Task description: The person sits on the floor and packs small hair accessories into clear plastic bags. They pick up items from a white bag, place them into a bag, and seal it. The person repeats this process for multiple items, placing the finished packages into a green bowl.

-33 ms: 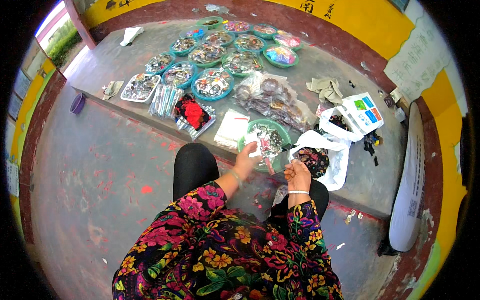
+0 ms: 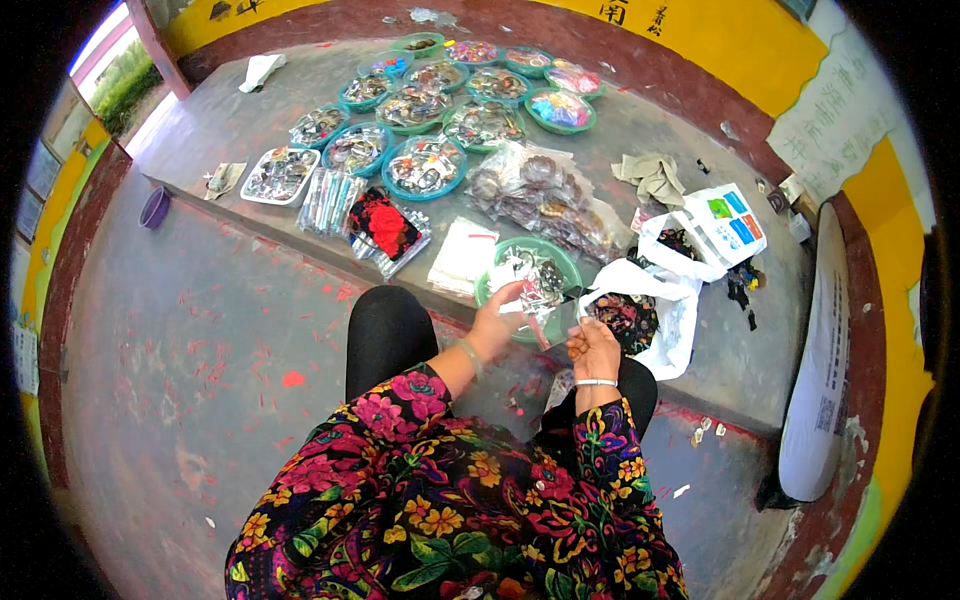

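Observation:
My left hand (image 2: pixel 497 322) pinches a small packet of trinkets (image 2: pixel 537 293) over a green bowl (image 2: pixel 500 252) that stands at the front of a concrete ledge (image 2: pixel 720 350). Just right of it, my right hand (image 2: pixel 597 350) holds a small clear plastic bag (image 2: pixel 556 326) by its edge. The two hands are close together, with the packet at the bag's mouth. My forearms in flowered sleeves come up from the lower edge, and my black-clad knees are under the hands.
Several teal bowls of packaged trinkets (image 2: pixel 425 165) and a white tray (image 2: pixel 280 175) cover the ledge's back left. A red flower piece (image 2: pixel 385 222), clear packets (image 2: pixel 540 195), white plastic bags (image 2: pixel 680 290) and a tall white sack (image 2: pixel 825 350) are nearby. A purple bowl (image 2: pixel 154 207) sits on the floor.

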A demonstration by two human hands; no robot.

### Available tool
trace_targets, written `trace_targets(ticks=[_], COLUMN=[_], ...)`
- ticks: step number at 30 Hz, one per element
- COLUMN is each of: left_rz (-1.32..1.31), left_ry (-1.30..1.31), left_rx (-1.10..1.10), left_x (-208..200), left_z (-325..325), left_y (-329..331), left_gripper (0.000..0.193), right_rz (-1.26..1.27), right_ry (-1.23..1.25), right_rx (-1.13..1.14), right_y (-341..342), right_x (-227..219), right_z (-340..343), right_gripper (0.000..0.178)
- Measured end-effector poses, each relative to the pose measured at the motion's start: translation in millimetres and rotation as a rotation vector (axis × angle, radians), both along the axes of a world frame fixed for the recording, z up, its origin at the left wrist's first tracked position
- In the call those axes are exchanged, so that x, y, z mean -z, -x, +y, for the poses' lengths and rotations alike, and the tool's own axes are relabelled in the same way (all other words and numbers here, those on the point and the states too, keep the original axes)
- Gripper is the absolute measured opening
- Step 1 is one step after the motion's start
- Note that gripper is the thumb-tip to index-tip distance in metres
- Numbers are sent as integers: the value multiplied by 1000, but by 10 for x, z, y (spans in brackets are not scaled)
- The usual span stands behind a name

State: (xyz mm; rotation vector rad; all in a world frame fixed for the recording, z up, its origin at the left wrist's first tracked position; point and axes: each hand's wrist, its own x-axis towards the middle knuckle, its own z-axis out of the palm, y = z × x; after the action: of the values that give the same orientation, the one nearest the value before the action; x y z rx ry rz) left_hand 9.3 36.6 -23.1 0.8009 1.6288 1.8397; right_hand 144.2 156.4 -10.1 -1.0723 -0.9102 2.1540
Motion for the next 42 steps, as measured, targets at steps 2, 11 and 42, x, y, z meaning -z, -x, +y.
trace_targets(ticks=[2,11,42], left_rz=[192,-407,-561], left_ry=[-101,172,160], left_rx=[153,159,335], left_x=[-168,-480,-87], left_z=[-74,-412,-503], left_y=[-2,9,9], left_gripper=[39,15,20], right_rz=[-9,-294,-157], right_ry=[12,-290,-415], right_rx=[-69,-425,-565], right_y=[25,126,75], right_x=[-4,2,-132], right_z=[-37,-187,-390], right_gripper=[12,25,9])
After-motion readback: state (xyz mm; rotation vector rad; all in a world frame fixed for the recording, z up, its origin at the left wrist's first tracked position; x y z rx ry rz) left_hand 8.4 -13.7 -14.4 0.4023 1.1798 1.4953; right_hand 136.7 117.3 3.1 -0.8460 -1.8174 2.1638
